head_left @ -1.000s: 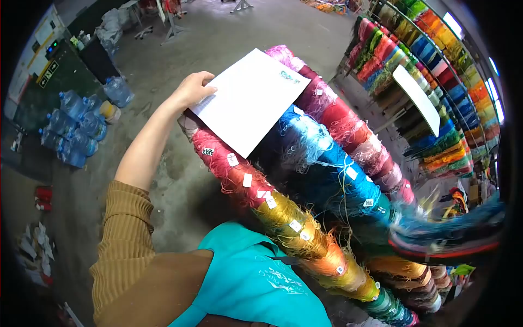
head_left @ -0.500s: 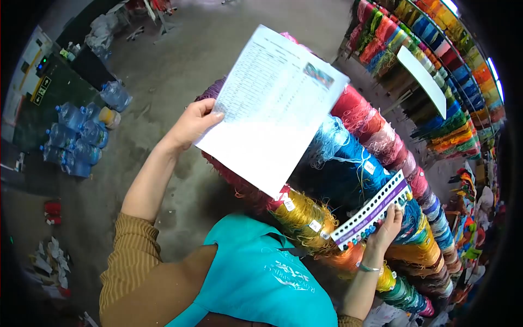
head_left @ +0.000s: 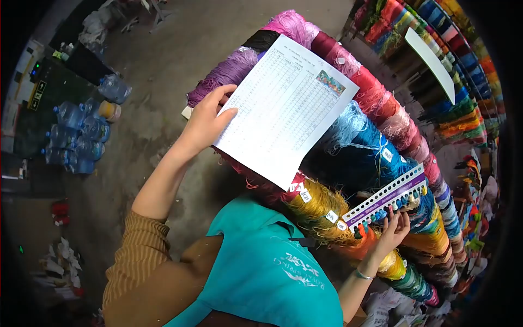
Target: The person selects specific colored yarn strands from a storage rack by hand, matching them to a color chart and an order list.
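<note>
My left hand (head_left: 208, 121) grips a printed sheet of paper (head_left: 280, 117) by its left edge, thumb on top. The sheet shows table columns and a small colour picture, and it covers part of the yarn rack. Lower right, the fingers of my right hand (head_left: 393, 233) close at the lower edge of a white and purple thread card (head_left: 385, 197). Holes line one side of the card, and short coloured thread tufts hang from the other. Below the card lie yellow hanks (head_left: 321, 215) with white tags; blue hanks (head_left: 362, 155) are behind it.
Pink and red hanks (head_left: 376, 103) run along the rack's far row, purple ones (head_left: 226, 73) at its left end. A second rack of coloured yarn (head_left: 457, 125) stands upper right beside a white board (head_left: 433, 65). Large water bottles (head_left: 81, 131) stand on the floor at left.
The sheet has shifted slightly right and tilts less, so its print reads more clearly. The thread card has moved up and right, and my right fingers now sit lower, by its thread tufts.
</note>
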{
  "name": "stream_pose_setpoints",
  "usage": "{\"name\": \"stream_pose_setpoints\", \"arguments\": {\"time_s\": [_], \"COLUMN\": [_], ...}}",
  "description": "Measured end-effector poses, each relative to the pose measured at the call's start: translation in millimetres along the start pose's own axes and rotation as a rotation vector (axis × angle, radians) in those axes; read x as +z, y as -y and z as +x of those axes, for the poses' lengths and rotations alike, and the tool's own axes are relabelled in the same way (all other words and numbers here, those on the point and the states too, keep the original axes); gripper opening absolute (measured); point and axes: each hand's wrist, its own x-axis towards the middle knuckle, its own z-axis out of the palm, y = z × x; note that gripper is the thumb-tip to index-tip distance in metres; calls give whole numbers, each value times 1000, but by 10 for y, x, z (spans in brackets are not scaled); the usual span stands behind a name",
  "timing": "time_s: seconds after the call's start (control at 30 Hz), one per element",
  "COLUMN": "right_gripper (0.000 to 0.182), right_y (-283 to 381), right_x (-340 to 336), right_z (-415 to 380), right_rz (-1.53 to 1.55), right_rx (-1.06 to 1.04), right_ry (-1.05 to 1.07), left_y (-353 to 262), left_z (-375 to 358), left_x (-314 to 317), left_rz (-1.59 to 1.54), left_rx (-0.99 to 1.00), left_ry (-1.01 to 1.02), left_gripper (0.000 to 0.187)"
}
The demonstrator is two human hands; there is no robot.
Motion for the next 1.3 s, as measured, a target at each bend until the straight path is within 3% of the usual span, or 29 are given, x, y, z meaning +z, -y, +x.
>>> {"name": "stream_pose_setpoints", "arguments": {"time_s": [0.3,0.57,0.73,0.93,1.03,1.07,1.13,1.2,1.27,1.3], "right_gripper": [39,32,22,18,37,41,44,47,35,60], "right_y": [34,108,217,573,888,1053,1422,1827,2139,2355], "right_x": [88,311,266,-40,-316,-359,-536,-691,-773,-550], "right_z": [-82,-70,-43,274,712,842,1207,1493,1529,1281], "right_rz": [154,190,287,228,108,218,199,66,-291,-379], "right_rx": [190,265,275,12,-118,-98,-168,-309,-601,-808], "right_ry": [89,21,183,160,69,25,35,114,143,24], "left_y": [-33,19,3,48,23,-6,-19,-5,7,3], "left_z": [-65,-77,-71,-69,-56,-57,-60,-56,-54,-45], "left_x": [-35,-12,0,-12,-32,-66,-91,-99,-111,-154], "left_rz": [-70,-81,-176,-258,-330,-319,-305,-308,-294,-283], "left_rx": [-63,-63,-56,-25,-20,-34,-48,-43,-39,-36], "left_ry": [11,-31,-45,-58,-78,-58,-40,-38,-43,-47], "left_gripper": [53,50,49,47,46,46,46,46,45,44]}}
